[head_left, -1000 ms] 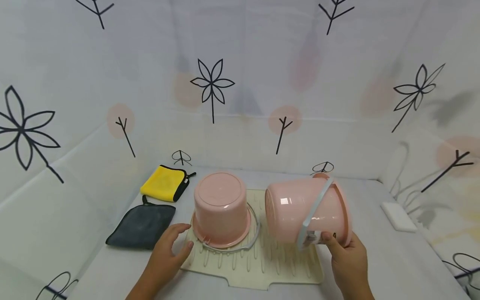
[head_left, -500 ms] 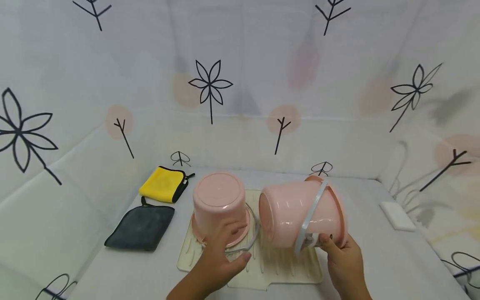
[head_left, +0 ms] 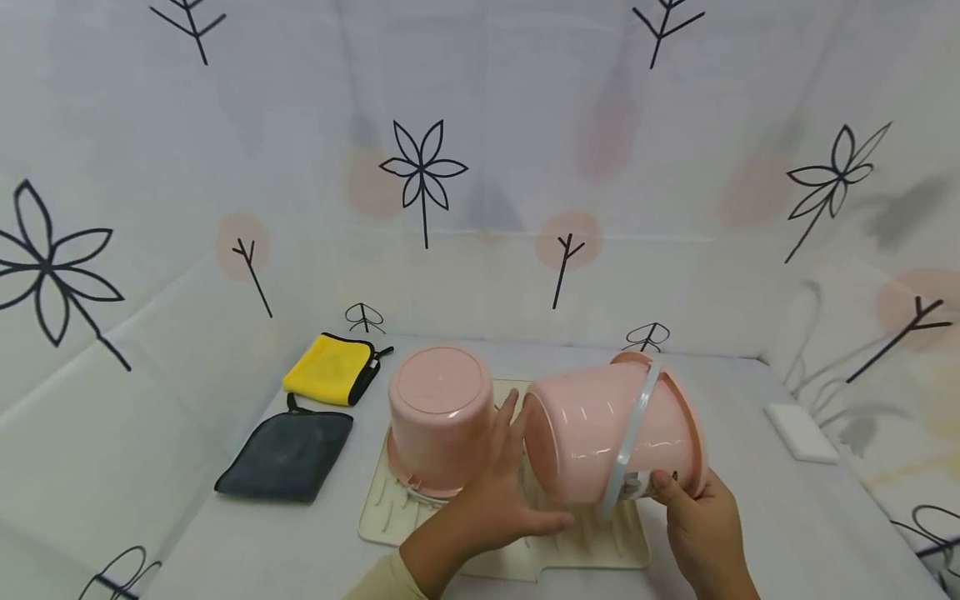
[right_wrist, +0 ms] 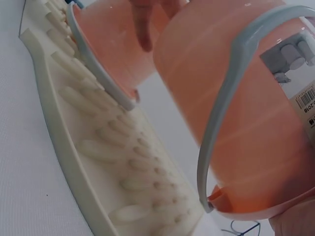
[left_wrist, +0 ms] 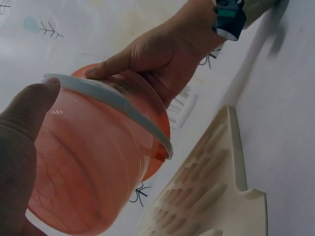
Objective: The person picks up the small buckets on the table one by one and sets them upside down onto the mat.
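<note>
Pink bucket (head_left: 585,425), glossy, with a grey handle (head_left: 628,442) and printed label (head_left: 639,484), lies sideways above the ribbed mat (head_left: 592,546); right hand (head_left: 705,525) pinches its rim end, left hand (head_left: 495,504) spreads over the mat.

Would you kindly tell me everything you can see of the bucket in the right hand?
The bucket is glossy pink, apparently plastic, with a flared rim, a pale grey handle across its side and a label with a barcode. It is held tipped on its side above the mat, base toward the other bucket. The right hand grips its rim end; the left hand is spread by its base, though contact there is unclear.
</note>
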Available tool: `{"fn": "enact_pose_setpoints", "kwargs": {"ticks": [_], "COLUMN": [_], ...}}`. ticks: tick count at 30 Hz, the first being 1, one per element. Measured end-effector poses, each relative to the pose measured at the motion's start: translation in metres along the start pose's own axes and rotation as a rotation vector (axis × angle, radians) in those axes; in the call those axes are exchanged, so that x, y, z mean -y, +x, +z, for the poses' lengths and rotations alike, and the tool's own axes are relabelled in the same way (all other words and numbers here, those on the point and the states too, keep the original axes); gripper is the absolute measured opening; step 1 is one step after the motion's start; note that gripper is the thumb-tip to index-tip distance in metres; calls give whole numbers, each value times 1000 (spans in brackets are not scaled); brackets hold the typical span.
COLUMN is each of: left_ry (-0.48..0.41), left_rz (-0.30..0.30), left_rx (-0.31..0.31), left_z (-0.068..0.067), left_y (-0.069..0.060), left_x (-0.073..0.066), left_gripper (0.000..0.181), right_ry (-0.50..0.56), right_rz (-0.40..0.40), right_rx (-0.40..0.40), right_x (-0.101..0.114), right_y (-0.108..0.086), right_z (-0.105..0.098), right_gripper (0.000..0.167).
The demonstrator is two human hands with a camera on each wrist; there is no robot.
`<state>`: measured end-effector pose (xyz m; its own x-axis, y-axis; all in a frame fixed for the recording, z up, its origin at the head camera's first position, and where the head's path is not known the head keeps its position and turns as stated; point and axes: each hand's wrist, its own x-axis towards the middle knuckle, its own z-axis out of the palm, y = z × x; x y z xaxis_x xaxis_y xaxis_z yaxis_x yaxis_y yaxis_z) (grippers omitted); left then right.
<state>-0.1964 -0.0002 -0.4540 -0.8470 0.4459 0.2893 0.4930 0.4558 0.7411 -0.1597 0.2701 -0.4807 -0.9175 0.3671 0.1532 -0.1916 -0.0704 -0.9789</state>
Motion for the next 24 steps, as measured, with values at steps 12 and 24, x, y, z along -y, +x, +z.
{"fn": "enact_pose_setpoints", "kwargs": {"ticks": [12,24], "left_ry": [-61,-125], "left_rz": [17,87], "left_rx": [-16,-74], "left_z": [12,9], "left_y": [16,23], "left_x": [4,14], "left_gripper": [154,151], "right_ry": [116,160], "right_rz": [-26,-111], "right_rx": [112,346], "right_x": [2,-5], "right_y": [-3,-7], "right_z": [-2,0], "right_gripper": [13,25]}}
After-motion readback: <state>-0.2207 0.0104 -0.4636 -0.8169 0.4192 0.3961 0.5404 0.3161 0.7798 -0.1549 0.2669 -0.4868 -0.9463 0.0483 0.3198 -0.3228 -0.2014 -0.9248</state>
